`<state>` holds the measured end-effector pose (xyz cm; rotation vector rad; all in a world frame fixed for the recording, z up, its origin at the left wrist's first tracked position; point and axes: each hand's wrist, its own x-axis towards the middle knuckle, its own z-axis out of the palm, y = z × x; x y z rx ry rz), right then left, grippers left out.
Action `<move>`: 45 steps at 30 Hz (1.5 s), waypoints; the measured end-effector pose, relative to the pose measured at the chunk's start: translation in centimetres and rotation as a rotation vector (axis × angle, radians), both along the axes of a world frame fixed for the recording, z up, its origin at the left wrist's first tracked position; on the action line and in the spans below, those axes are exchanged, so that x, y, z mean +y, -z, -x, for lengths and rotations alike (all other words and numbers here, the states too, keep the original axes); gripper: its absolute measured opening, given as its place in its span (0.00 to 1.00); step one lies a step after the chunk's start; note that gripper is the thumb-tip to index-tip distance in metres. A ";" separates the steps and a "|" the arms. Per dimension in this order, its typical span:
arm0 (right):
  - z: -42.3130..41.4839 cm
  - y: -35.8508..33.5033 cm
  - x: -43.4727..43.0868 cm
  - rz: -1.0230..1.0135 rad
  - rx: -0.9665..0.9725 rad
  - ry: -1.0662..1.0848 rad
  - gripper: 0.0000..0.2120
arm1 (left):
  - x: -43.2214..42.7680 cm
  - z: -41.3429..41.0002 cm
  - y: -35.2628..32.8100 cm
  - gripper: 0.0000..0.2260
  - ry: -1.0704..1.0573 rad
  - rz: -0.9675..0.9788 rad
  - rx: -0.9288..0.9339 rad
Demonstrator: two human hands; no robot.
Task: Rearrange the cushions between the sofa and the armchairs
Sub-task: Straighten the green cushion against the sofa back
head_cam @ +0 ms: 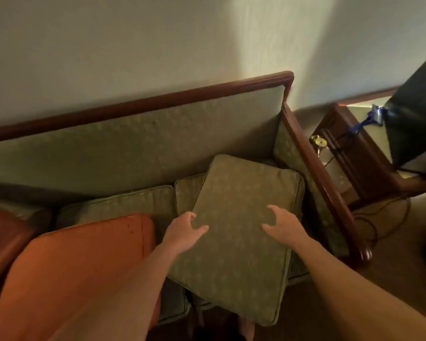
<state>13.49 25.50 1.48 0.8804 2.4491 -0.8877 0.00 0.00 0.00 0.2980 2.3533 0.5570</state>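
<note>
A green patterned cushion (241,232) lies loose and tilted on the right end of the sofa seat, overhanging the front edge. My left hand (185,230) hovers over its left edge with fingers spread and curled. My right hand (283,225) is over its upper right part, fingers likewise apart; neither hand grips it. An orange cushion (81,262) lies on the seat at the left, partly under my left forearm. A second orange cushion (3,237) shows at the far left. The sofa (138,143) has green upholstery and a dark wooden frame.
The sofa's wooden right armrest (325,183) runs down beside the green cushion. Beyond it stands a dark wooden side table (354,153) with a small brass object and cables. A black lamp shade (418,119) is at the far right. A plain wall rises behind.
</note>
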 end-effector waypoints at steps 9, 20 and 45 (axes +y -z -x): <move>5.5 11.1 -0.8 0.033 -0.237 -0.122 0.40 | -0.6 5.1 14.2 0.32 -0.200 0.157 -0.287; 7.9 17.3 -3.7 -0.142 -0.327 -0.265 0.44 | -1.0 4.6 21.3 0.24 -0.240 -0.018 0.083; 19.3 -3.4 -3.3 -0.241 0.072 -0.421 0.49 | 3.5 9.2 1.1 0.24 -0.056 -0.423 0.433</move>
